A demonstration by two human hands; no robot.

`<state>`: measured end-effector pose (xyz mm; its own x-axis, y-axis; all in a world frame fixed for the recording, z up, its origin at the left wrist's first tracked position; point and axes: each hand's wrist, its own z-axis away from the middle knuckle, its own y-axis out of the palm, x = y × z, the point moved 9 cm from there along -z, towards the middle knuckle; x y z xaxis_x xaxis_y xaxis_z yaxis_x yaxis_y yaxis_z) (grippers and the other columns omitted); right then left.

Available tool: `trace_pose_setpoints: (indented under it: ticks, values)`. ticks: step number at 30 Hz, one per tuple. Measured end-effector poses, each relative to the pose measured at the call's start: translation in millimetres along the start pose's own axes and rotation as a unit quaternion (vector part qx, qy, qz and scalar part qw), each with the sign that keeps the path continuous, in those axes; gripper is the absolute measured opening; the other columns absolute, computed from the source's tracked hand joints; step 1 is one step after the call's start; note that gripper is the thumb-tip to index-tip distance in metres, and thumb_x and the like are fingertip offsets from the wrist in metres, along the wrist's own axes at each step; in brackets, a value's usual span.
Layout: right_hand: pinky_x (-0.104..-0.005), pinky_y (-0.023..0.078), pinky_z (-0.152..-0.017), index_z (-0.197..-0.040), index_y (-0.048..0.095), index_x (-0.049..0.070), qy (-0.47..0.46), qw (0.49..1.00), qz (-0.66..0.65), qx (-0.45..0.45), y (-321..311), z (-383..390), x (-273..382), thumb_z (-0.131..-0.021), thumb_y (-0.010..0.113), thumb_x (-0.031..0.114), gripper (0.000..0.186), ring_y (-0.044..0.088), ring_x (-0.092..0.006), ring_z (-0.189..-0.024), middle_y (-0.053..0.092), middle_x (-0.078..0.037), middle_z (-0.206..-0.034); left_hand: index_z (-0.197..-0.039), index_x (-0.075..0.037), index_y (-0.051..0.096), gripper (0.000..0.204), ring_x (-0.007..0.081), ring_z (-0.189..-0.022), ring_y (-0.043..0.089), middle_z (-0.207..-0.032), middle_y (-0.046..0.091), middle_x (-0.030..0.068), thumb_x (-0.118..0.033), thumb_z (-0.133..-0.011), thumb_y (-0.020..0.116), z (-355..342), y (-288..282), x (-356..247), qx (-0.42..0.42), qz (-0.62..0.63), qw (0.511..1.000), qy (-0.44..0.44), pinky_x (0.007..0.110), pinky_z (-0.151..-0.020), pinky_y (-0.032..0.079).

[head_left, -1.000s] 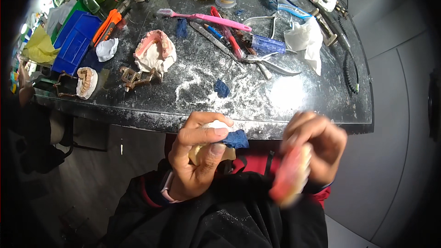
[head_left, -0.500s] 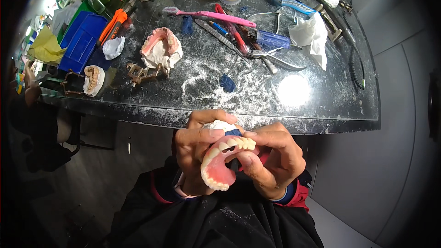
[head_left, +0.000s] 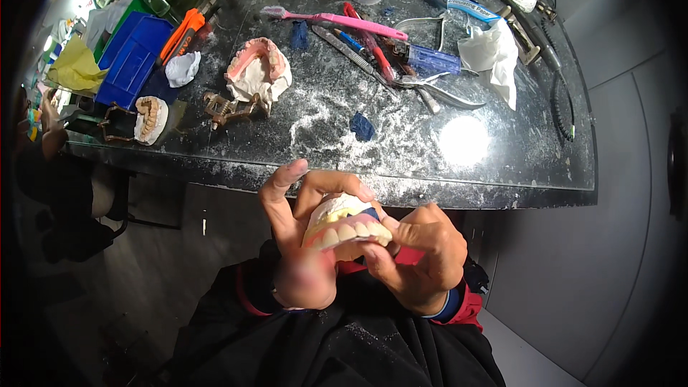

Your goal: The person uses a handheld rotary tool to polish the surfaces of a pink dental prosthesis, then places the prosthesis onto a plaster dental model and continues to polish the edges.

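Observation:
Close to my chest, below the table's front edge, my left hand (head_left: 284, 209) grips a white plaster dental cast (head_left: 335, 206), one finger raised off it. My right hand (head_left: 428, 252) pinches a pink denture (head_left: 348, 231) with cream teeth at its right end, thumb underneath and fingers above. The denture lies against the near side of the cast, its row of front teeth turned toward me. A scrap of dark blue paper (head_left: 370, 213) shows between cast and denture. The lower part of my left hand is blurred, and whether it also touches the denture is unclear.
White powder and a blue paper scrap (head_left: 362, 126) lie on the dark table (head_left: 530, 165). Behind are another cast with a denture (head_left: 259, 72), a pink toothbrush (head_left: 337, 21), pliers (head_left: 448, 93), crumpled tissue (head_left: 491, 54), a blue tray (head_left: 136, 61) and a small cast (head_left: 150, 120).
The denture has tipped from showing its pink palate to showing its front teeth, and now lies against the cast. A left finger has lifted. The view has shifted slightly.

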<state>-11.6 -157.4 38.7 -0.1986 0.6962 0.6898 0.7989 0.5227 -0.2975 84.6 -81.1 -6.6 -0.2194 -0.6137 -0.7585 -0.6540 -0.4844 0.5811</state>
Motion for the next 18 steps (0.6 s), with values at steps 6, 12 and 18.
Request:
trace_pose_setpoints:
  ticks: [6, 12, 18]
  values:
    - [-0.0249, 0.034, -0.041, -0.078, 0.06, 0.004, 0.009, 0.999, 0.018, 0.036, -0.9, 0.7, 1.5, -0.058, 0.082, 0.013, 0.031, 0.047, -0.0143, -0.047, 0.053, -0.004, -0.059, -0.134, -0.008, 0.013, 0.079, 0.0261, -0.081, 0.057, -0.101, 0.049, 0.0242, -0.048, -0.082, 0.057, -1.8, 0.9, 0.2, 0.011, -0.021, 0.999, -0.033, 0.033, -0.068, 0.052]
    - [-0.0282, 0.041, -0.061, -0.099, 0.061, 0.0, 0.118, 0.971, -0.169, 0.117, 3.4, -1.4, -17.4, -0.062, 0.079, 0.03, 0.051, 0.055, -0.0198, -0.072, 0.059, -0.009, -0.084, -0.136, -0.017, 0.012, 0.079, 0.0254, -0.081, 0.057, -0.107, 0.04, 0.0222, -0.038, -0.08, 0.063, 3.6, 0.4, -0.4, -0.008, 0.05, 0.995, -0.087, 0.035, -0.068, 0.053]
    - [-0.0276, 0.035, -0.072, -0.122, 0.054, 0.002, 0.139, 0.938, -0.215, 0.234, 18.1, 5.1, -24.1, -0.072, 0.072, 0.034, 0.062, 0.044, -0.0169, -0.082, 0.057, -0.007, -0.1, -0.139, -0.02, 0.006, 0.09, 0.0212, -0.094, 0.047, -0.112, 0.032, 0.0185, -0.035, -0.076, 0.068, 4.3, -0.7, -0.9, -0.037, 0.018, 0.997, -0.069, 0.033, -0.075, 0.051]
